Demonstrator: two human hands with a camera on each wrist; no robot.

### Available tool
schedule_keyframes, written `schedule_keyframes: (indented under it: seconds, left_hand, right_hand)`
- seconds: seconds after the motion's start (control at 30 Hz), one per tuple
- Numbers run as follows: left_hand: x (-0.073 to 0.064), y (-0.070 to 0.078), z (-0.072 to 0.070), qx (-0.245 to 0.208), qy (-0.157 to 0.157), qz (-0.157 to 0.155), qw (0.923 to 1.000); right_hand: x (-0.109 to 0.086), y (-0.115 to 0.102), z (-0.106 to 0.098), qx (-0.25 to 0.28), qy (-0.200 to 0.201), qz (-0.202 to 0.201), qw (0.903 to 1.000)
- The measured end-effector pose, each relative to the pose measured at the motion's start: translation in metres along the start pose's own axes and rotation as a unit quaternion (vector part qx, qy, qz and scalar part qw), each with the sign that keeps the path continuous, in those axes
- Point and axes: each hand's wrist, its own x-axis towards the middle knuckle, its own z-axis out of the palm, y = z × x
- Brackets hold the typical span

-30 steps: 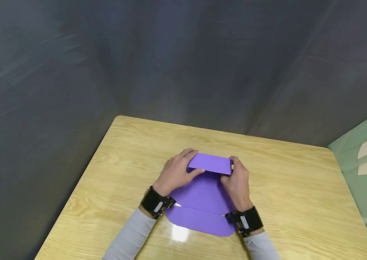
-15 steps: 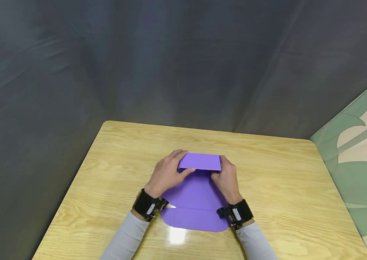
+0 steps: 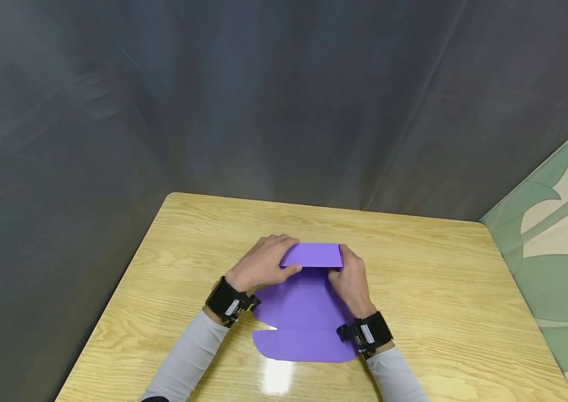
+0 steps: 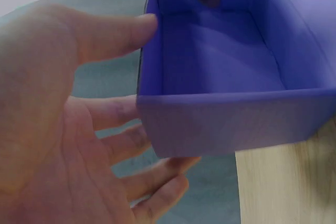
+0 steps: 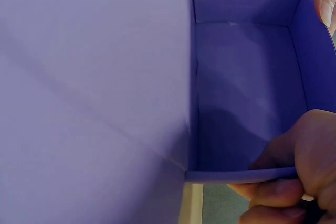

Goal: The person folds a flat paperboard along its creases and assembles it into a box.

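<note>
A purple cardboard box [image 3: 312, 255] stands on its side on the table, its tray part toward the back and its flat lid [image 3: 309, 304] folded out toward me. My left hand [image 3: 266, 262] is at the tray's left end, thumb on the near wall's edge and fingers on the far side. In the left wrist view that left hand [image 4: 68, 114] spans the tray's corner, with its palm away from the cardboard. My right hand [image 3: 353, 279] grips the right end wall; in the right wrist view its thumb is inside the tray [image 5: 241, 72] and its fingers outside.
The lid's front flap [image 3: 309, 345] lies toward the table's near side. A light wood table [image 3: 429, 301] extends around the box. Behind it hangs a dark curtain [image 3: 284, 111], and a green and cream patterned cloth [image 3: 555, 268] is at the right.
The left hand has turned and slid a little further over the tray's left end. The lid's left slit now shows wider. The right hand keeps its grip; the head view has shifted.
</note>
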Motion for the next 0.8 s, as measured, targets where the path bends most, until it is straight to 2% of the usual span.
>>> schedule_keyframes:
  seconds: [0.13, 0.23, 0.3, 0.53, 0.7, 0.8]
  left_hand:
    - [0.006, -0.002, -0.007, -0.004, -0.018, 0.013, 0.9997]
    - [0.005, -0.003, -0.008, -0.002, -0.027, 0.007, 0.9996]
    - [0.003, -0.004, -0.008, -0.004, -0.021, 0.003, 0.9998]
    - [-0.003, -0.012, -0.011, 0.013, 0.054, -0.010, 0.9984]
    - [-0.007, -0.022, -0.011, 0.011, 0.099, -0.047, 0.9940]
    - [-0.008, -0.028, -0.005, 0.000, 0.122, -0.068, 0.9903]
  right_hand:
    - [0.007, -0.003, 0.003, 0.004, -0.020, -0.008, 0.9998]
    - [0.010, -0.006, 0.004, 0.006, -0.029, -0.020, 0.9994]
    - [0.012, -0.008, 0.005, 0.004, -0.031, -0.031, 0.9991]
    - [0.022, -0.021, -0.003, -0.007, -0.029, -0.072, 0.9970]
    - [0.027, -0.023, -0.023, 0.002, -0.055, -0.089, 0.9945]
    - [0.028, -0.016, -0.038, -0.008, -0.061, -0.079, 0.9950]
